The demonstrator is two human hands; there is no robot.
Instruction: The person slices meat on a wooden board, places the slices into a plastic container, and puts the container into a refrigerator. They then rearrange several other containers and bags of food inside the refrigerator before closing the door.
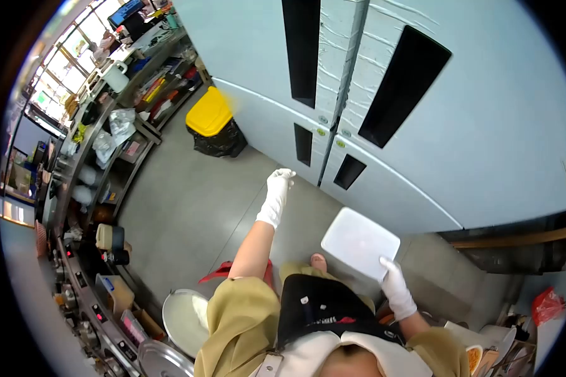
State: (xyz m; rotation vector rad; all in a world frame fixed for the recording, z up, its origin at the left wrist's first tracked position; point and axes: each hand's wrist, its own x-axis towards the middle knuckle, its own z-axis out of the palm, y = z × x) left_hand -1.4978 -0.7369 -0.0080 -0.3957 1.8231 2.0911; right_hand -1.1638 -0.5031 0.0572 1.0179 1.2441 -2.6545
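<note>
My left hand (280, 180), in a white glove, reaches forward over the floor toward the fridge's lower doors, its fingers curled in with nothing showing in them. My right hand (395, 288), gloved as well, grips the near right corner of a white rectangular plastic container (360, 244). Its pale, flat top faces up, in front of my body. Ahead stands a large light-blue refrigerator (258, 38) with dark recessed handles; all its doors look closed.
A bin with a yellow lid (209, 113) and black bag stands beside the fridge. Steel shelves (141, 107) with bags and tools line the left. A large round pot (185, 320) with white contents is near my left side. A red bag (548, 308) lies far right.
</note>
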